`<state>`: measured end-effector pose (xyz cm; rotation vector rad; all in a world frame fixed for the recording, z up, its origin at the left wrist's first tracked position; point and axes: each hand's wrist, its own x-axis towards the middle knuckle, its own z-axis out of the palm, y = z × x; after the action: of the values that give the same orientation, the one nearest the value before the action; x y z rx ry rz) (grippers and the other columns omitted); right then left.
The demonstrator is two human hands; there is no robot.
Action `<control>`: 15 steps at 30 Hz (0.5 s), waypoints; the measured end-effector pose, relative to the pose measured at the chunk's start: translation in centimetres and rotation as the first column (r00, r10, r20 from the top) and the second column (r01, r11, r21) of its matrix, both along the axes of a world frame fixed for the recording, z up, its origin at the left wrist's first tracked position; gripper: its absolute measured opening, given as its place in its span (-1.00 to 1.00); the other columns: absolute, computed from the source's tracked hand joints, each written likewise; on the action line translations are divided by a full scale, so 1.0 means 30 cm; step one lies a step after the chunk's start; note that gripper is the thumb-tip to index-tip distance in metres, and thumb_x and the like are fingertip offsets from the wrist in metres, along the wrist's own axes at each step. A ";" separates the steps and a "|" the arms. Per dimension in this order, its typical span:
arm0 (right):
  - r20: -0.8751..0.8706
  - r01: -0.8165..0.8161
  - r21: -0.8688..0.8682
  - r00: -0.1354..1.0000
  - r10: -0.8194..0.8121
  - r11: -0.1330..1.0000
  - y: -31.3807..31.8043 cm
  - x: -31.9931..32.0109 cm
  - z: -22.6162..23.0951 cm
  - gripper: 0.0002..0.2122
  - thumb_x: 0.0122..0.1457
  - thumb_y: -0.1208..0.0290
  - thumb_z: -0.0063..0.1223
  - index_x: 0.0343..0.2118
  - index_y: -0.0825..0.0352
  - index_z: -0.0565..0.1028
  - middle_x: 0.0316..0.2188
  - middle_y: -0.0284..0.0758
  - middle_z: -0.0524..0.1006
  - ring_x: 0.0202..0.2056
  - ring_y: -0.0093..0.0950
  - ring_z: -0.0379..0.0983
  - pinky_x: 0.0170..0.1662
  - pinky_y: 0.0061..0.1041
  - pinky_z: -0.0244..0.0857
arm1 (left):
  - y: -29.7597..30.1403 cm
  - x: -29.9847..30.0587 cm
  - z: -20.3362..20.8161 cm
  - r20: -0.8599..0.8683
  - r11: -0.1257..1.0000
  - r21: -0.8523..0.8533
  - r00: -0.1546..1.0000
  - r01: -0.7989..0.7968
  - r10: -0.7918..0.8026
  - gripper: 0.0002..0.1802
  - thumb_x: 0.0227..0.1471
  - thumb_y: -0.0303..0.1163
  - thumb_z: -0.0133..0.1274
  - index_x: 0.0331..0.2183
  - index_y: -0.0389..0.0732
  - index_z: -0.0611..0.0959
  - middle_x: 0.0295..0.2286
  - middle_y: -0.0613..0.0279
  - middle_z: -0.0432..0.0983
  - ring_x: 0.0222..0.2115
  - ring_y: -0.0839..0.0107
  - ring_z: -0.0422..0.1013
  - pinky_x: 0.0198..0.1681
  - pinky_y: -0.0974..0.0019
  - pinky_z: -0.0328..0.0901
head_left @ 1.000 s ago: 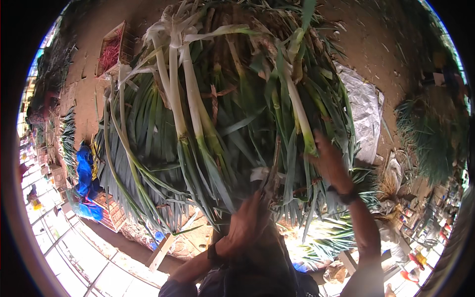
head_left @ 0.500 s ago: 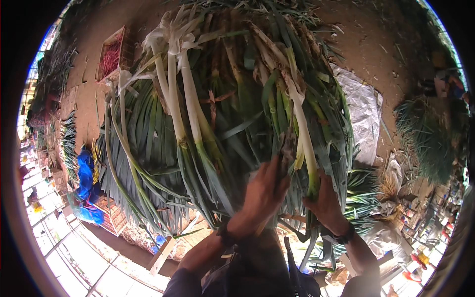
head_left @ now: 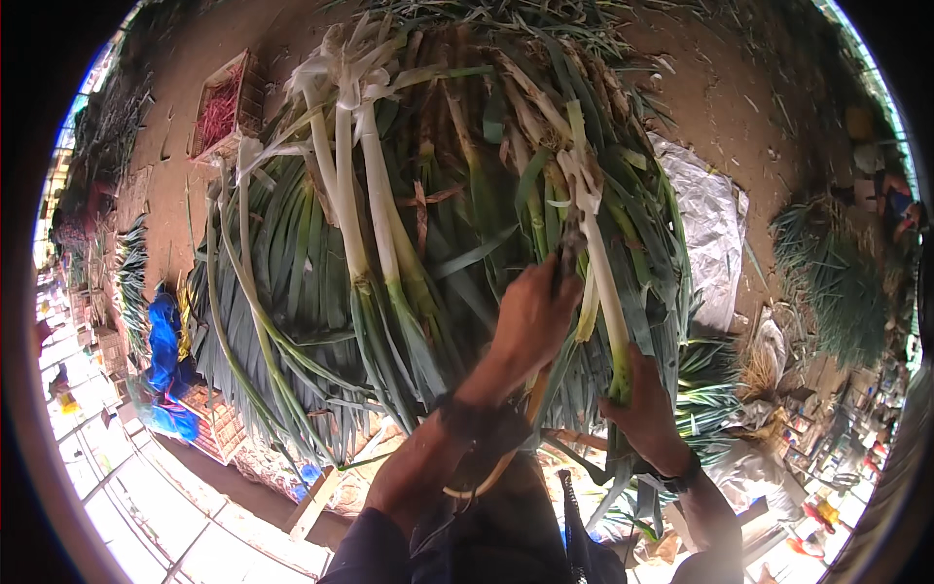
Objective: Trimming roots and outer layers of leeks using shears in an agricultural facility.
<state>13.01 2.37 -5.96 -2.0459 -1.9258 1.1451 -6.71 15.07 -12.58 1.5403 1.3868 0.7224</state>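
My right hand is closed around the green upper part of a leek, whose white shaft points away from me with loose papery skin at its root end. Just left of that shaft, my left hand is closed on a dark, slim knife-like tool, its tip beside the leek near the loose skin. Both hands are over a large heap of leeks with long dark green leaves. Several trimmed-looking leeks with pale shafts lie on the heap to the left, their root ends away from me.
A crate with red contents stands on the earth floor at far left. Blue cloth or plastic hangs by a wooden crate. White sheeting lies right of the heap. Another green pile is farther right.
My left hand with the dark tool has moved slightly away from me along the leek, toward its root end. My right hand keeps its hold, shifted slightly.
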 end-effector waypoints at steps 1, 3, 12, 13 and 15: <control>0.010 0.020 0.020 1.000 -0.020 1.000 0.018 -0.006 0.040 -0.16 -0.01 0.43 0.35 0.31 0.38 0.08 -0.05 -0.04 0.35 -0.11 -0.10 0.42 -0.06 -0.22 0.38 | -0.036 -0.011 0.013 0.037 0.999 -0.032 0.999 0.022 -0.020 -0.66 0.15 -0.27 -0.02 -0.15 -0.36 0.50 -0.36 -0.23 0.46 -0.34 -0.22 0.45 -0.25 -0.11 0.34; -0.044 0.048 0.085 0.998 -0.044 0.995 0.025 0.022 0.047 -0.20 0.01 0.54 0.32 0.32 0.36 0.13 -0.08 -0.21 0.42 -0.19 -0.40 0.45 -0.15 -0.44 0.43 | -0.118 -0.027 0.037 0.083 0.997 -0.064 0.996 0.041 -0.035 -0.63 0.16 -0.27 -0.01 -0.12 -0.37 0.50 -0.36 -0.22 0.47 -0.34 -0.20 0.46 -0.26 -0.10 0.35; -0.583 0.212 0.347 0.812 0.033 0.914 0.370 -0.278 0.389 -0.14 0.03 0.59 0.25 0.39 0.38 0.03 -0.16 -0.32 0.52 -0.37 -0.65 0.39 -0.28 -0.63 0.35 | -0.307 -0.354 0.208 -0.106 0.986 0.031 0.982 0.162 -0.157 -0.30 0.08 -0.33 0.15 0.21 -0.28 0.32 -0.15 -0.16 0.45 -0.28 -0.19 0.49 -0.25 -0.07 0.43; -0.617 0.205 0.414 0.780 0.108 0.887 0.399 -0.343 0.382 -0.14 0.03 0.59 0.26 0.39 0.39 0.02 -0.14 -0.28 0.54 -0.38 -0.65 0.40 -0.27 -0.62 0.36 | -0.300 -0.404 0.247 -0.180 0.994 0.011 0.979 0.104 -0.101 -0.30 0.08 -0.37 0.13 0.23 -0.27 0.30 -0.14 -0.17 0.45 -0.28 -0.19 0.49 -0.25 -0.09 0.43; -0.558 0.153 0.534 0.802 0.211 0.831 0.439 -0.438 0.351 -0.15 0.05 0.56 0.27 0.39 0.38 0.02 -0.02 -0.22 0.45 -0.22 -0.49 0.40 -0.15 -0.51 0.35 | -0.270 -0.447 0.316 -0.150 0.998 0.035 0.987 -0.056 0.060 -0.31 0.09 -0.39 0.11 0.22 -0.32 0.30 -0.15 -0.19 0.45 -0.27 -0.18 0.48 -0.24 -0.08 0.42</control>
<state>-0.12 15.53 4.58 -1.1556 -1.6823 0.9184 -20.12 6.98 -3.10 1.6119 1.5441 0.6769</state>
